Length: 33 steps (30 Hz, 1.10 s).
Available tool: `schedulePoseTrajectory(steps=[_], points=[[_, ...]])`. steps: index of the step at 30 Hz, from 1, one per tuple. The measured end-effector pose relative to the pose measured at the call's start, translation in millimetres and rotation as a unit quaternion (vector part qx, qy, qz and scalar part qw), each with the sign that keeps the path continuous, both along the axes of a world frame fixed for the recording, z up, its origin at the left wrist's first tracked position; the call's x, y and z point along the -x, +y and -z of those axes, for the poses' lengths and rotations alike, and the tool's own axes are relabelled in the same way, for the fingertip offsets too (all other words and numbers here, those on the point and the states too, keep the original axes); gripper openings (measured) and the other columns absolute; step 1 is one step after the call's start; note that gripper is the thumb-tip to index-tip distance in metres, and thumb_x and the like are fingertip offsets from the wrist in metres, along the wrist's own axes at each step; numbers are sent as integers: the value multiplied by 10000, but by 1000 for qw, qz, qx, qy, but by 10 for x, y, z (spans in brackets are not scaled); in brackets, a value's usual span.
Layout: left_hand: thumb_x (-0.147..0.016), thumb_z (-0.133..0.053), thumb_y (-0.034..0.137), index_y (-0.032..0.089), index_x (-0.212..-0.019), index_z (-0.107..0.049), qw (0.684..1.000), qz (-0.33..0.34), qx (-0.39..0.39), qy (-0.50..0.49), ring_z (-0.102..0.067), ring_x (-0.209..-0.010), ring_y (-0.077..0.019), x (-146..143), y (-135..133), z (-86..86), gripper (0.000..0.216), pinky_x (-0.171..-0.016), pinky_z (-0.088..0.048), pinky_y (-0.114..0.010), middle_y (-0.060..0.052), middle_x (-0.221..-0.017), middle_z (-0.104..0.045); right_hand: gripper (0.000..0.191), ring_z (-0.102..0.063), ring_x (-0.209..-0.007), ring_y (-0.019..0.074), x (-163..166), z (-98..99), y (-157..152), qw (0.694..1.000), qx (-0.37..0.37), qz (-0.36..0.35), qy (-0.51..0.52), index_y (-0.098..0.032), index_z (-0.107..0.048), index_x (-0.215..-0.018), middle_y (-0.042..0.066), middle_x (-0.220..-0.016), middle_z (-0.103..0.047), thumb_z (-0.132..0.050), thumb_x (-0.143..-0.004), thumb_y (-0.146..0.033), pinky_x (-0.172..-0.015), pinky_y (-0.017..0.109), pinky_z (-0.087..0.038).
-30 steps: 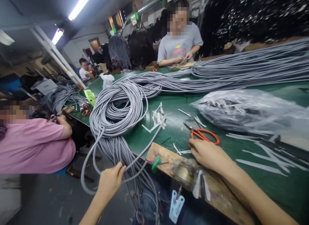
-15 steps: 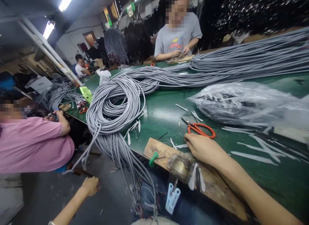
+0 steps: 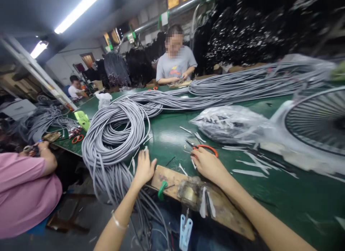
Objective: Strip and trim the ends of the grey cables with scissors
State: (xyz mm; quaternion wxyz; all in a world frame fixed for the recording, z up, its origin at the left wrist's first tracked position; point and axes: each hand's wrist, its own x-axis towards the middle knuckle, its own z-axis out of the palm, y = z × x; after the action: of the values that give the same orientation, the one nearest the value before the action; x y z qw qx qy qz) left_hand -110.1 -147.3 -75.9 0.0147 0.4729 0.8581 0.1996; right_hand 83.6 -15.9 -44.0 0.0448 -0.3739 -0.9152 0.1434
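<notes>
At left, the coil of grey cable [image 3: 115,123] overlaps the near edge of the green table [image 3: 168,136], strands hanging below. The left hand [image 3: 144,168] is just beside it at that edge, fingers spread, unclenched. Bare tabletop opens between the coil and the orange-handled scissors [image 3: 202,146], where the right hand [image 3: 208,166] rests (whether it grips them, I cannot tell). Counted: one green clip [image 3: 162,190], one wooden board [image 3: 234,215], one blue clothespin [image 3: 185,231], one plastic bag [image 3: 229,123], one fan [image 3: 320,118].
</notes>
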Motion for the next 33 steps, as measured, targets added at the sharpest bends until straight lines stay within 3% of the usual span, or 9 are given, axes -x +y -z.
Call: schedulePoseTrajectory(steps=[3, 6, 9, 12, 15, 20, 23, 28, 33], points=[[-831, -469, 280, 85, -1284, -448, 989, 125, 24, -71, -340, -1304, -309, -115, 486, -63, 493, -1046, -266, -506, -219, -1367, -419, 301, -601, -987, 221, -35, -66, 51, 1000, 7, 19, 8, -148, -618, -1024, 127, -1081, -610, -354, -910, -233, -811, 285, -430], [-851, -429, 264, 188, -1190, -555, 973, 219, -2, -71, -409, -1272, -202, -149, 733, -275, 369, -1051, -311, -370, -98, -1355, -477, 324, -609, -996, 221, -63, -94, 102, 999, 26, 22, 9, -149, -620, -1031, 123, -1086, -633, -327, -924, -236, -796, 279, -439], [-814, -480, 262, 136, -1122, -599, 986, 118, -96, 72, -344, -1306, -270, 66, 746, -489, 354, -1073, -251, -439, -146, -1358, -458, 318, -637, -939, 225, -81, -119, 118, 999, 35, 28, 6, -158, -629, -1003, 125, -1021, -665, -333, -923, -241, -739, 273, -451], [-774, -499, 228, 60, -1107, -598, 980, -9, -59, 191, -344, -1281, -361, 357, 643, -598, 386, -1036, -250, -525, -219, -1297, -492, 295, -650, -911, 229, -90, -147, 97, 999, 44, 23, 11, -148, -639, -969, 136, -967, -682, -359, -914, -222, -714, 266, -448], [-793, -397, 175, 84, -876, -686, 980, -17, -10, 200, -442, -1208, -341, 466, 539, -641, 315, -989, -337, -457, -207, -1129, -612, 260, -658, -882, 228, -85, -154, 77, 998, 52, 17, 26, -135, -653, -925, 144, -938, -688, -403, -895, -202, -694, 256, -440], [-811, -421, 303, 138, -830, -697, 996, 45, -32, 75, -654, -794, -236, 212, 307, -732, 322, -731, -471, -297, -99, -773, -705, 269, -655, -814, 192, -24, -111, 71, 992, 61, 6, 111, -160, -665, -849, 96, -860, -700, -421, -893, -264, -656, 236, -424], [-791, -478, 398, 160, -794, -689, 993, 104, -37, -48, -609, -553, -166, -9, 63, -780, 318, -562, -440, -244, -26, -606, -663, 292, -629, -635, 172, 45, -46, 53, 960, 142, 14, 243, -151, -642, -952, 54, -689, -688, -443, -867, -348, -590, 243, -421], [-818, -476, 385, 176, -730, -684, 978, 187, -8, -91, -562, -558, -131, -247, -464, -777, 307, -564, -424, -220, -24, -626, -660, 546, -623, -649, 174, 154, 61, 27, 867, 299, 13, 398, -90, -396, -1294, 51, -713, -710, -440, -834, -381, -672, 286, -460], [-798, -515, 447, 177, -739, -688, 948, 246, 122, -164, -597, -702, -156, -132, -808, -740, 327, -703, -469, -231, -41, -708, -678, 378, -547, -525, 136, 157, 20, -21, 855, 294, 10, 426, -102, -574, -1094, 42, -649, -676, -457, -791, -295, -562, 243, -431]])
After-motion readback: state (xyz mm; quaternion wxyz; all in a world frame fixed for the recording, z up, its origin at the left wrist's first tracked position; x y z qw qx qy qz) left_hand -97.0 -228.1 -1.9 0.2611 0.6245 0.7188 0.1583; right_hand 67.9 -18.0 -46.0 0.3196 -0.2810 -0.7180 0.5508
